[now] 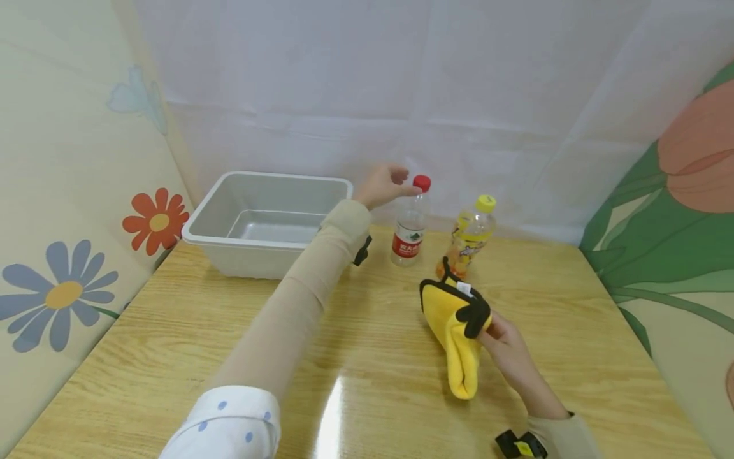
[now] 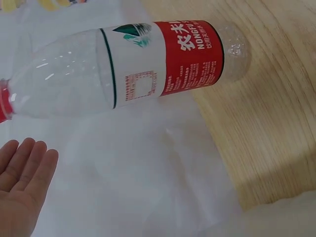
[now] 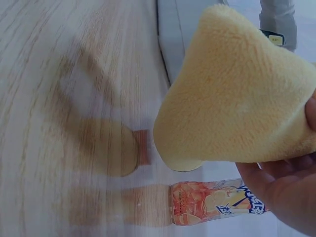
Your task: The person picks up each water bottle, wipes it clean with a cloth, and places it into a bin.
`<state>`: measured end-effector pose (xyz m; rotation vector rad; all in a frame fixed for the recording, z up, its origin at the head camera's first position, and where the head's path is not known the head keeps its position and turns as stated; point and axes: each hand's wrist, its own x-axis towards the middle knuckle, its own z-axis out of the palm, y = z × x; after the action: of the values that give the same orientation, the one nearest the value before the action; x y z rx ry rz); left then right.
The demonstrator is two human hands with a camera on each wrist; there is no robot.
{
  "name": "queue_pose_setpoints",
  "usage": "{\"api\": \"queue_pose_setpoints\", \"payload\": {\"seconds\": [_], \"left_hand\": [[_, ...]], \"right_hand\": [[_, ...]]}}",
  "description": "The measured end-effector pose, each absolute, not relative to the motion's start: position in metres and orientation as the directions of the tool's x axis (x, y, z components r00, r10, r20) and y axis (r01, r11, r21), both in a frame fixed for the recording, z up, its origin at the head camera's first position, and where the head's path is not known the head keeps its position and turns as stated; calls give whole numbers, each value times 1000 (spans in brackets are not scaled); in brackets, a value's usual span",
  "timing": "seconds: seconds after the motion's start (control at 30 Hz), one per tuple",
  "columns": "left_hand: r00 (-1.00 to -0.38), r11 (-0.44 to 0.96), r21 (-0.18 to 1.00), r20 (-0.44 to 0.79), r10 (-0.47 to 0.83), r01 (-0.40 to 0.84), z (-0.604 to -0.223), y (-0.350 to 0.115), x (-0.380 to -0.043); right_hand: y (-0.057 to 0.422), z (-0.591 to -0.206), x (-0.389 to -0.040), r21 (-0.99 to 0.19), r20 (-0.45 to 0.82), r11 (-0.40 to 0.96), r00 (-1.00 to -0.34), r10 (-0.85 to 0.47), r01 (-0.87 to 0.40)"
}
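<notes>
A clear plastic water bottle (image 1: 408, 233) with a red cap and a red and white label stands upright on the table. My left hand (image 1: 385, 186) is beside its cap, fingers extended; in the left wrist view the fingers (image 2: 30, 165) lie apart from the bottle (image 2: 131, 66). My right hand (image 1: 509, 349) pinches a folded yellow cloth (image 1: 453, 331) with black edging, held above the table. In the right wrist view the cloth (image 3: 237, 94) hangs from the right hand (image 3: 291, 190). Behind it stands a yellow-capped drink bottle (image 1: 471, 239) with orange contents.
A grey plastic basin (image 1: 258, 260) sits at the back left of the wooden table (image 1: 378, 357), under the left forearm's far side. A white cloth backdrop (image 1: 355, 83) hangs behind, with flower-patterned panels (image 1: 63, 293) at the sides.
</notes>
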<state>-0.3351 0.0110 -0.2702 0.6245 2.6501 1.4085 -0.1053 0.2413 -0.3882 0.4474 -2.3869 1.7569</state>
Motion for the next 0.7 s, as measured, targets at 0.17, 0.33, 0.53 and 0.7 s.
{"api": "queue_pose_setpoints", "payload": {"seconds": [0.17, 0.33, 0.53, 0.7], "left_hand": [[-920, 501, 814, 97, 379, 292, -280, 22, -340], [-907, 482, 812, 132, 399, 330, -284, 28, -339], [-886, 461, 795, 194, 420, 393, -289, 27, -341], [-867, 424, 792, 252, 430, 440, -292, 25, -339]], "right_hand": [[242, -388, -103, -916, 293, 244, -946, -139, -319], [243, -388, -101, -917, 302, 235, -945, -124, -323], [242, -389, -101, -916, 310, 229, -943, -117, -330], [243, -388, -101, -914, 288, 267, -952, -106, -306]]}}
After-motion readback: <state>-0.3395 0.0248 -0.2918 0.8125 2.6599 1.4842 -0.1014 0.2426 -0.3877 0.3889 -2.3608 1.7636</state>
